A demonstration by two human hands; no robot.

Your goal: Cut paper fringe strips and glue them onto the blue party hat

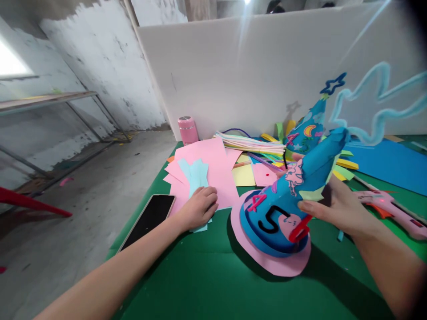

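Note:
My right hand [336,204] is wrapped round the upper part of a blue paper cone hat [283,213], which tilts to the right. The hat has a pink brim [267,262], a black 5, red and pink shapes and a light blue pipe-cleaner star [376,133] at its tip. My left hand [200,206] rests with curled fingers on light blue paper strips [196,175], which lie over pink sheets [213,155]. Whether its fingers grip a strip is hidden.
A black phone [150,218] lies at the left table edge. Behind are a pink bottle [187,131], pipe cleaners [250,144] and a second blue cone hat [307,131]. On the right lies a pink glue gun [390,209] near blue sheets [393,160].

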